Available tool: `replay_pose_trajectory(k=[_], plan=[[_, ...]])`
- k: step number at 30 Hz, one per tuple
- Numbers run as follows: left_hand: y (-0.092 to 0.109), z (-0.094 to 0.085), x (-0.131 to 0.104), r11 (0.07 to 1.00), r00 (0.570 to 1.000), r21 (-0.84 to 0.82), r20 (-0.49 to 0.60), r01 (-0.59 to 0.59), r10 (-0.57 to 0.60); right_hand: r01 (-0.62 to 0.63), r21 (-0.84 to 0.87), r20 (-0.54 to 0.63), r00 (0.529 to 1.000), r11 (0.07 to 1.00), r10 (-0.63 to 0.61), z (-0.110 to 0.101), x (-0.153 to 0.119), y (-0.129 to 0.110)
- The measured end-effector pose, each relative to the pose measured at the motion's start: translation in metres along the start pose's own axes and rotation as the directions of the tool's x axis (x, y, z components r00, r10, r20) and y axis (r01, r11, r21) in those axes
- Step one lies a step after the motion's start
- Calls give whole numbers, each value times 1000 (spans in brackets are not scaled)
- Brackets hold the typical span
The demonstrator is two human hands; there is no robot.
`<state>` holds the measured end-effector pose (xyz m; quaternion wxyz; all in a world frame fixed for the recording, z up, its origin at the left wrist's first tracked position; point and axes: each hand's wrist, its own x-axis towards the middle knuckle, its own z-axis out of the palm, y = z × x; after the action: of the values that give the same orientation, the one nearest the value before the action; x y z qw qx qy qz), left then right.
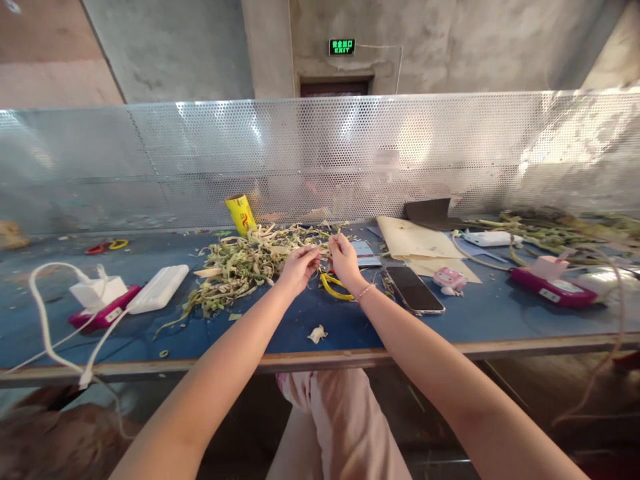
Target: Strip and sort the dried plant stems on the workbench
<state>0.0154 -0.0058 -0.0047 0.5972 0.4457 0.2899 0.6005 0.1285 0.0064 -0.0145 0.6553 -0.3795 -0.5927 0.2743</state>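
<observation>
My left hand (300,269) and my right hand (344,257) come close together over the middle of the blue table. Fingers and thumb are pinched on each hand. Whatever sits between the fingertips is too small to make out. Beside my left hand spreads a heap of dried plant stems and leaves (240,267), pale and greenish. Just under my right hand lies a yellow loop (336,288), like a tool's handle, partly hidden. A small pale scrap (317,334) rests near the table's front edge.
Right of my hands are a phone (415,289), a pink case (450,280) and brown paper (417,239). Magenta power strips (553,288) with cords stand at both sides. A white power bank (159,288) and yellow tube (241,214) are leftward. A perforated metal screen (320,160) closes the back.
</observation>
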Motion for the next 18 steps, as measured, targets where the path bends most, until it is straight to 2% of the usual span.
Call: replay_pose_trajectory(k=[6,10,13,18], plan=[[0,0,-2,992,999,125,32,-36,32,14,-122,6,1000,992,-13,-1,-2,2],[0,-2,-2,930,987,332,75,-158,141,-49,-82,13,999,995,50,0,-4,0],[0,-4,-2,874,973,428,88,-230,214,-39,-68,15,999,997,41,0,-5,-1],[1,-4,-1,854,971,465,72,-233,226,-4,-63,38,999,998,6,0,-3,3]])
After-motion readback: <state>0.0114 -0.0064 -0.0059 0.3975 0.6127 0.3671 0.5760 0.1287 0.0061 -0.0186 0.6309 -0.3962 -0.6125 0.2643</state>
